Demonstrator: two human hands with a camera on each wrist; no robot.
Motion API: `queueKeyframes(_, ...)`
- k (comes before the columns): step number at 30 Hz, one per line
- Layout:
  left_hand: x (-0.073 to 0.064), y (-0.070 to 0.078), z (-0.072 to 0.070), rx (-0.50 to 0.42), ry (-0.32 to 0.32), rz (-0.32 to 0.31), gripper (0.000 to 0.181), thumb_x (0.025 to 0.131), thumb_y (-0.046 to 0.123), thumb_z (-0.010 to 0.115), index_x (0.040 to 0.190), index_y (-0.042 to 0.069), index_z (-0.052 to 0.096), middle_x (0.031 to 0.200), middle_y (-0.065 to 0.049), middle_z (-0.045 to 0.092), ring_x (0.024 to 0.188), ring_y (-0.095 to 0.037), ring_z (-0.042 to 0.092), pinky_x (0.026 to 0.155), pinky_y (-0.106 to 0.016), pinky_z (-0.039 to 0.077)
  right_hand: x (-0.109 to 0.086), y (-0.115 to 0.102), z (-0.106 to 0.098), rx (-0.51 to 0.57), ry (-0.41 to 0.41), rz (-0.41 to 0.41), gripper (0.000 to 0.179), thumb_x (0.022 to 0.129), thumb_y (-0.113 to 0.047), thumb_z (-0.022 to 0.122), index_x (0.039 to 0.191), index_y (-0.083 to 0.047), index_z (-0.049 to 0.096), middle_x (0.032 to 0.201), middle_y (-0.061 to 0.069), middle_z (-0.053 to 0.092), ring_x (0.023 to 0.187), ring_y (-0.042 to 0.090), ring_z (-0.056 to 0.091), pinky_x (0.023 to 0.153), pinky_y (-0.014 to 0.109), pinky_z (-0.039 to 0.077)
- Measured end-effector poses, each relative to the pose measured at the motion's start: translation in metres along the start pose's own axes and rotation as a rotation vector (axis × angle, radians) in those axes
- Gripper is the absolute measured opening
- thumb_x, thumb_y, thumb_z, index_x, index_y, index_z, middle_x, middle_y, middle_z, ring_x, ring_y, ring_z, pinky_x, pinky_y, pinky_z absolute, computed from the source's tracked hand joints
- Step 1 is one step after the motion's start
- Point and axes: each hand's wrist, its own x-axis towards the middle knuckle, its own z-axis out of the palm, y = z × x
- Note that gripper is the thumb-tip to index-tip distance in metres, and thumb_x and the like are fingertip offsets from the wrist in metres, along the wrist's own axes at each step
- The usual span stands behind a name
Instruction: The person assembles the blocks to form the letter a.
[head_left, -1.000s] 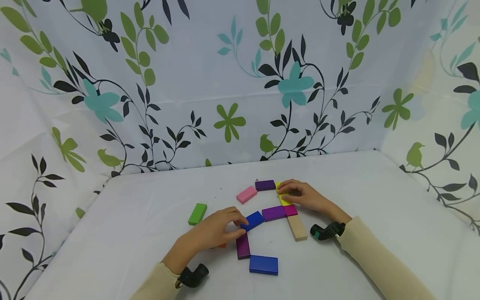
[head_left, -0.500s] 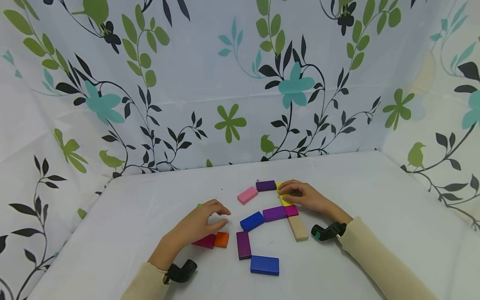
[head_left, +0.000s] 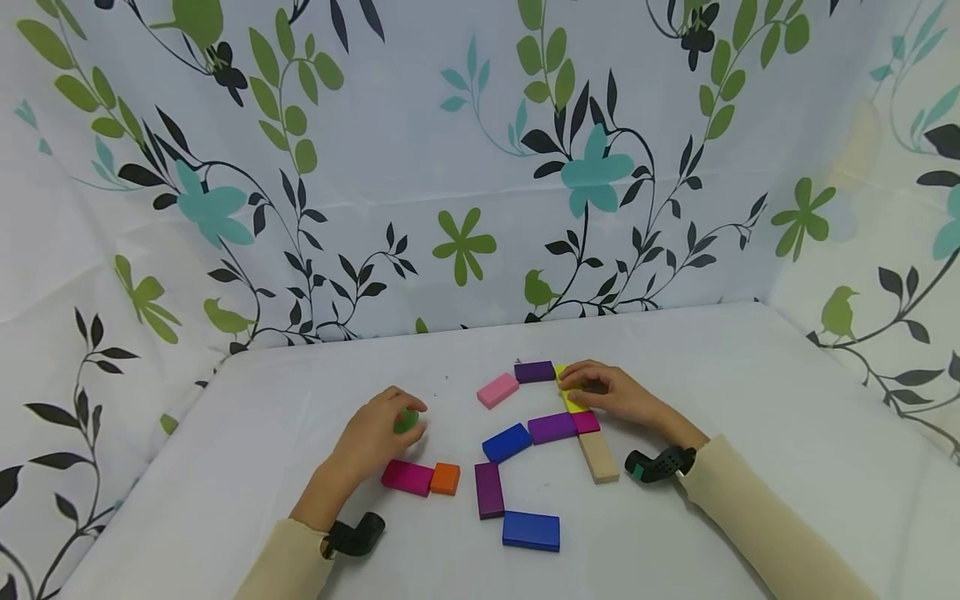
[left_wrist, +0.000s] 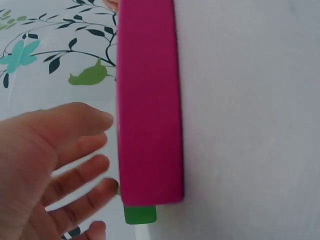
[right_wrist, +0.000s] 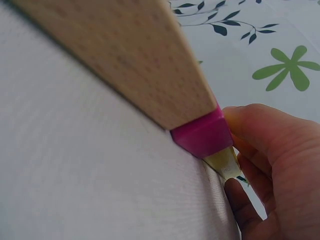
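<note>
My left hand [head_left: 377, 429] is over a green block [head_left: 406, 421], thumb and fingers curved apart around it. In the left wrist view the fingertips stand close beside the green block [left_wrist: 140, 215], mostly hidden behind a magenta block [left_wrist: 150, 110]. My right hand [head_left: 611, 392] holds a yellow block [head_left: 574, 403] at the back right of the layout, thumb and fingers on either side. That yellow block continues from a small magenta block [head_left: 586, 422] and a bare wooden block [head_left: 598, 457], seen end to end in the right wrist view.
A purple block [head_left: 552, 428], a blue block [head_left: 507, 442], a plum block [head_left: 489, 491] and another blue block [head_left: 531, 531] form a bent line. Dark purple [head_left: 534, 372] and pink [head_left: 498, 390] blocks lie behind. An orange block [head_left: 445, 479] touches the magenta one. Patterned cloth rises behind.
My left hand has left the blue block and moved left and back to the green block, uncovering the magenta and orange blocks. The right hand stays at the yellow block.
</note>
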Motion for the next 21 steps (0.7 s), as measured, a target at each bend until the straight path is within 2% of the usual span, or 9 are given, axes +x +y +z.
queueKeyframes(3, -0.002, -0.005, -0.001, -0.010, -0.023, -0.035, 0.027, 0.086, 0.016, 0.073, 0.111, 0.007, 0.068, 0.111, -0.008, 0.059, 0.098, -0.025, 0.056, 0.087, -0.043, 0.052, 0.000, 0.001, 0.001, 0.006, 0.001, -0.005, 0.023, 0.094, -0.017, 0.065, 0.116, -0.011, 0.069, 0.132, 0.010, 0.057, 0.130, 0.034, 0.047, 0.104, 0.048, 0.041)
queueKeyframes(8, -0.003, -0.012, -0.002, -0.051, -0.064, -0.054, 0.032, 0.086, 0.013, 0.073, 0.115, 0.004, 0.064, 0.116, -0.014, 0.054, 0.105, -0.029, 0.050, 0.089, -0.048, 0.051, 0.000, 0.000, 0.001, 0.001, 0.003, -0.005, 0.023, 0.094, -0.017, 0.065, 0.116, -0.011, 0.069, 0.132, 0.010, 0.057, 0.130, 0.034, 0.047, 0.104, 0.048, 0.041)
queueKeyframes(12, -0.003, -0.018, -0.001, -0.070, -0.076, -0.085, 0.039, 0.085, 0.013, 0.074, 0.120, 0.003, 0.061, 0.117, -0.015, 0.051, 0.102, -0.028, 0.051, 0.090, -0.047, 0.051, 0.000, -0.001, 0.002, 0.001, -0.001, 0.010, 0.023, 0.094, -0.018, 0.065, 0.116, -0.012, 0.069, 0.133, 0.010, 0.057, 0.130, 0.034, 0.046, 0.105, 0.049, 0.040)
queueKeyframes(17, -0.003, -0.019, -0.001, -0.091, -0.099, -0.148, 0.043, 0.085, 0.016, 0.073, 0.124, 0.004, 0.058, 0.109, -0.015, 0.052, 0.096, -0.027, 0.053, 0.084, -0.045, 0.054, 0.000, 0.000, 0.002, -0.004, -0.002, 0.018, 0.024, 0.094, -0.018, 0.065, 0.117, -0.011, 0.069, 0.133, 0.010, 0.056, 0.130, 0.034, 0.046, 0.105, 0.049, 0.040)
queueKeyframes(21, -0.004, -0.019, -0.002, -0.092, -0.108, -0.150, 0.039, 0.084, 0.014, 0.072, 0.121, 0.005, 0.060, 0.104, -0.015, 0.056, 0.093, -0.026, 0.054, 0.080, -0.043, 0.055, 0.000, 0.001, 0.003, -0.011, 0.002, 0.018, 0.023, 0.095, -0.018, 0.065, 0.116, -0.011, 0.069, 0.133, 0.010, 0.056, 0.130, 0.032, 0.047, 0.105, 0.046, 0.041)
